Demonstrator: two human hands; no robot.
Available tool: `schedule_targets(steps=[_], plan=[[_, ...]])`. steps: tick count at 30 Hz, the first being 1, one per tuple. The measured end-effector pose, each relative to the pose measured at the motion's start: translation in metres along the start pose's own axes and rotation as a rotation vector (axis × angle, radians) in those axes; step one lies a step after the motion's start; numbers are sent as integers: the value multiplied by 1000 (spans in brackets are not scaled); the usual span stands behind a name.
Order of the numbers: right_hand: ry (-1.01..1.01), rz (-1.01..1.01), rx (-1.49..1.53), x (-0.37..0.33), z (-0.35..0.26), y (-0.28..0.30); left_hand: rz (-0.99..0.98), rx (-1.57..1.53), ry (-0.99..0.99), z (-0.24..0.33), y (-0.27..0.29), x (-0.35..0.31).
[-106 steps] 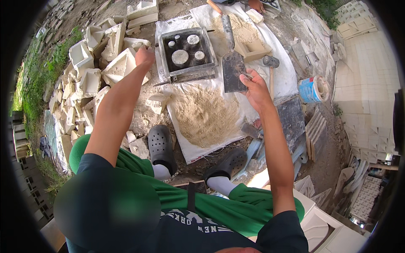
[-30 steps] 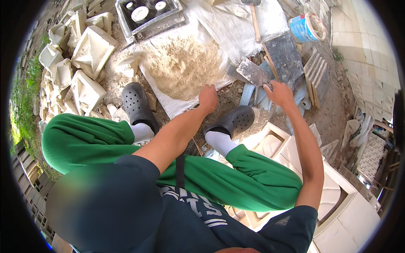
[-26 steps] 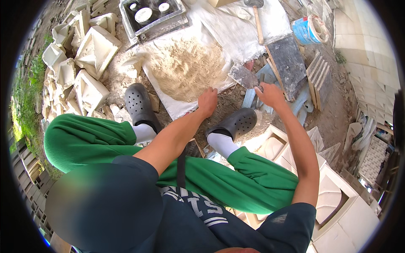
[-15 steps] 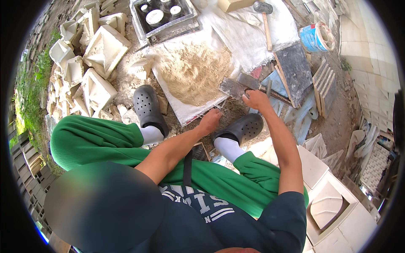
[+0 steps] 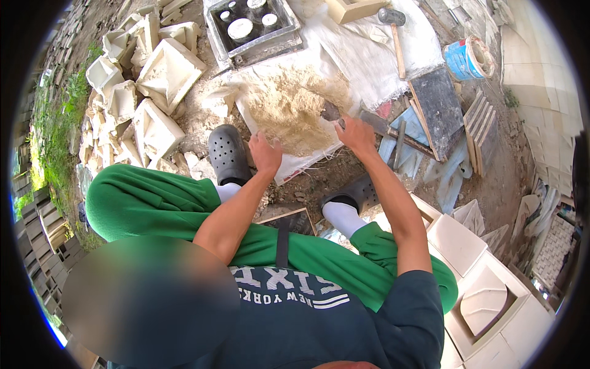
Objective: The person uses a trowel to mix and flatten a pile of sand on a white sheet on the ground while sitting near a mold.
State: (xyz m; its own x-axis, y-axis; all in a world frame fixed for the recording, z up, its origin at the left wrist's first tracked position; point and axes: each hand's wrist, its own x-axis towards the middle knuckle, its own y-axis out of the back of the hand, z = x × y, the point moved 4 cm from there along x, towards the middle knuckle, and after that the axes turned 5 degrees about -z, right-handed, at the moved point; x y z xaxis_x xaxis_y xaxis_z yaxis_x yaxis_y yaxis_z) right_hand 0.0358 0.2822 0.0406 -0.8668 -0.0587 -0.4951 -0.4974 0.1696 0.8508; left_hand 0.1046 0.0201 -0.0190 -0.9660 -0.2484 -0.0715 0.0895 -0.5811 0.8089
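My right hand [image 5: 356, 135] is closed on a trowel at the front right of a white woven sheet [image 5: 302, 162]. The trowel's dark flat blade [image 5: 330, 111] is against the right side of a heap of tan sandy powder [image 5: 283, 104] on that sheet. Over the sheet's near left edge is my left hand [image 5: 265, 152], its thumb and fingers apart with nothing visible in them. Whether its fingertips touch the sheet I cannot tell. The trowel's handle is mostly hidden in my right hand.
A dark box mould [image 5: 253, 27] with round white-topped posts stands beyond the heap. Pale cast pieces [image 5: 169, 77] pile up at left. To the right lie a mallet [image 5: 393, 37], a dark board [image 5: 436, 111], slats [image 5: 480, 129] and a blue-white bucket [image 5: 469, 58]. My clogs [image 5: 228, 154] flank the sheet.
My left hand has let go of the sheet's front edge and moved left and up. My right hand has brought the trowel up and leftward into the powder. The whole view has shifted slightly.
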Motion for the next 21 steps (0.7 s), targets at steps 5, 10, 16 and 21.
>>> schedule_targets(steps=[5, 10, 16, 21], plan=[[82, 162, -132, -15, -4, 25, -89, -191, 482, -32, 0, 23], [-124, 210, -41, -18, 40, 16, -244, -390, 655, -31, -10, 24], [-310, 170, 120, -6, 35, -48, -227, -421, 561, -37, -15, 31], [-81, 165, 155, -6, -6, -57, -171, -328, 402, -33, -7, 36]])
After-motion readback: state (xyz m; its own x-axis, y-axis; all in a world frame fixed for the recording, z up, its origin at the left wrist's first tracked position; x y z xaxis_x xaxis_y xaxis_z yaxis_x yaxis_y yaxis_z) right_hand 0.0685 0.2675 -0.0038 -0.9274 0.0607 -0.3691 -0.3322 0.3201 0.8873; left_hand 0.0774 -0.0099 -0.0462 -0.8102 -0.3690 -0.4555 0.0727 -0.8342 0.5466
